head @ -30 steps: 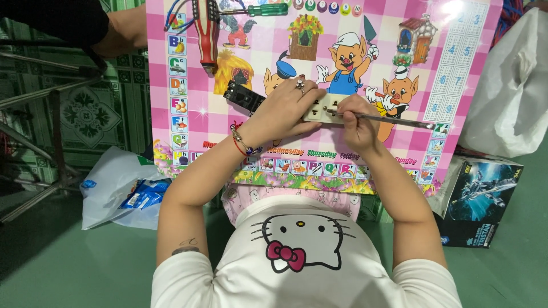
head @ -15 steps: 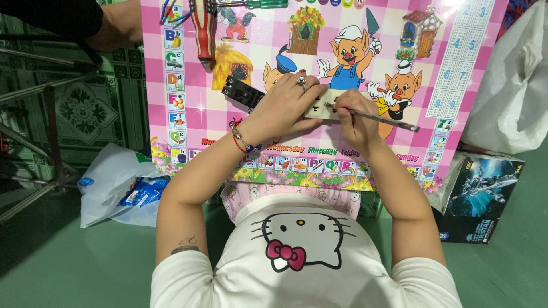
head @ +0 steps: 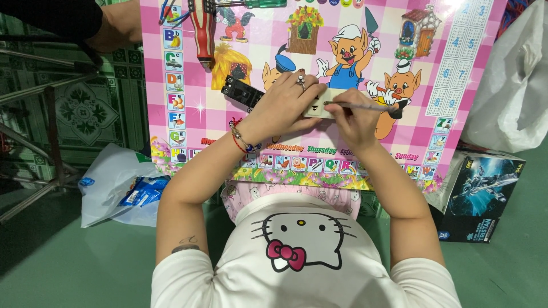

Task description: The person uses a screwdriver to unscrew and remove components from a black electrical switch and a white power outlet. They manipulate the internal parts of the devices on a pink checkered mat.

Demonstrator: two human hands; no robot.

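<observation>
My left hand [head: 288, 105], with a ring and a red bracelet, presses down on a small cream plastic part [head: 317, 108] lying on the pink cartoon board [head: 182, 85]. My right hand [head: 351, 120] grips a thin screwdriver [head: 365, 106] held level, its tip at the cream part and its dark end out to the right. A black electrical module [head: 242, 91] lies just left of my left hand, touching it or nearly so.
A red-handled tool [head: 202, 31] and a green-handled screwdriver [head: 257, 3] lie at the board's top. Another person's arm [head: 111, 25] rests top left. A white bag with blue packets [head: 123, 188] lies left, a dark box [head: 485, 194] and white bag [head: 514, 85] right.
Both hands stay on the cream part and screwdriver. The view has shifted slightly, and the hands sit a little lower and to the right of the board's pictures.
</observation>
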